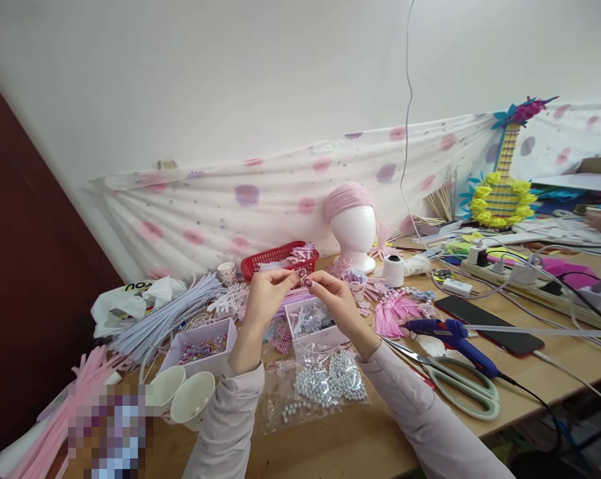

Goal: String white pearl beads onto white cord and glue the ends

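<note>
My left hand (274,293) and my right hand (333,296) meet in mid-air over the middle of the table, thumbs and forefingers pinched. Between the fingertips shows a small, thin pale strand (303,277); its exact kind is too small to tell. Just below the hands stands a white box (320,336) with clear and silvery pieces in it. Clear bags of pearl beads (325,382) lie in front of this box. Left of my left hand is another white box (203,359) holding small colourful beads. Behind the hands sits a red basket (250,265) with pale pieces.
A foam head (355,233) wrapped in pink yarn stands behind. To the right lie scissors (460,386), a blue glue gun (452,339), a black phone (490,324) and a power strip (530,283) with cables. Paper cups (193,399) and pipe cleaners (165,322) are at left.
</note>
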